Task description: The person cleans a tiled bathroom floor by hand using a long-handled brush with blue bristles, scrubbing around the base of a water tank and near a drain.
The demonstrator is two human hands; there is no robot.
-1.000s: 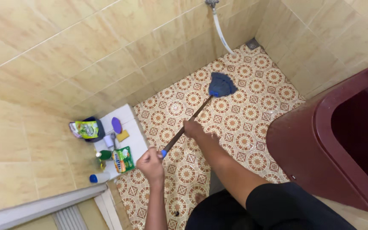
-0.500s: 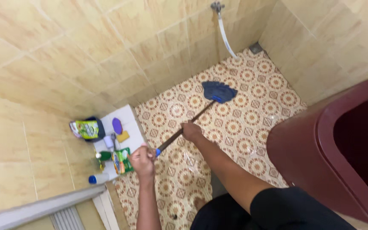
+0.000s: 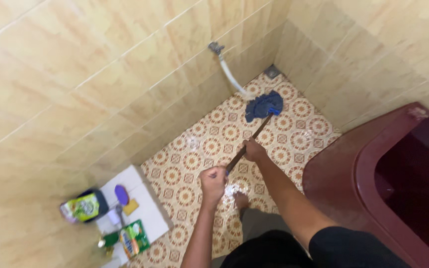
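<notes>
I have the mop with the dark wooden handle and blue string head (image 3: 262, 107) stretched out ahead of me, its head lying on the patterned brown-and-cream floor tiles (image 3: 199, 149) near the far corner, just beside the end of the white hose (image 3: 232, 77) that hangs from the wall tap (image 3: 216, 47). My right hand (image 3: 253, 150) is wrapped around the handle partway down, fingers curled fully about it. My left hand (image 3: 213, 180) is fisted around the handle's near end, where a bit of blue cap shows beside the knuckles. The handle runs diagonally from my hands up to the right.

Open floor lies to the left of the mop, between it and the beige tiled wall (image 3: 100, 79). On the right, the big maroon plastic tub (image 3: 373, 168) crowds the floor, its rim close to my right forearm. A small drain grate (image 3: 272, 72) sits in the far corner. Down at the lower left, a white raised tile ledge (image 3: 145, 208) holds a green sachet pack (image 3: 83, 207), a purple oval brush (image 3: 121, 194), a yellow sponge (image 3: 131, 206) and a green detergent packet (image 3: 134, 240), well apart from the mop head
</notes>
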